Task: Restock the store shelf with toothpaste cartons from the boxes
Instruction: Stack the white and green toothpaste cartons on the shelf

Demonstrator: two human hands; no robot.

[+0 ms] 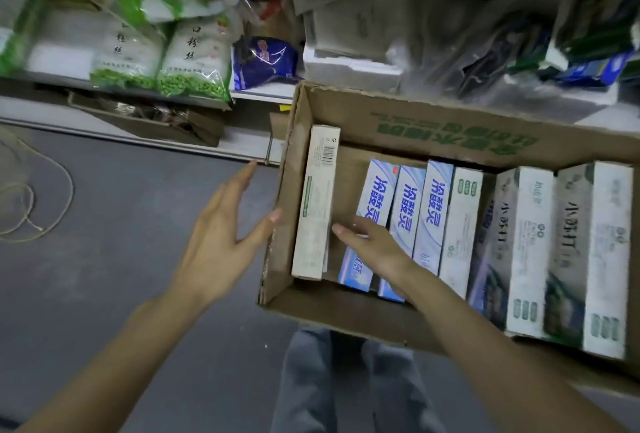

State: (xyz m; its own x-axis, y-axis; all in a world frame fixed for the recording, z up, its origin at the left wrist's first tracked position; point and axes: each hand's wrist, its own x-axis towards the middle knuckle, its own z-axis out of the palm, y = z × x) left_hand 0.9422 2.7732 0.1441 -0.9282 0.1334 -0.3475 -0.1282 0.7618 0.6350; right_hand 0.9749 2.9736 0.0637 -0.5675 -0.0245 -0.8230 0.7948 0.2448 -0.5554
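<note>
Your left hand (221,231) hung released beside the box (415,120), your right hand (374,242) lay on a carton (379,186) inside, grasp unclear; bracing the wall and lifting straight up was advisable.

Shop aisle: shelf (256,94) of packaged foods (194,58), cardboard box (415,127) of toothpaste cartons (405,210).

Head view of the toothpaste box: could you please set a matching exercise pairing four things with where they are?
Things:
1 left hand
2 right hand
3 barcode carton
4 green-and-white bags

Places:
a on the shelf
b inside the box, on blue cartons
c outside the box, by its left wall
d inside, against that wall

Pairs: 1-c, 2-b, 3-d, 4-a
</note>
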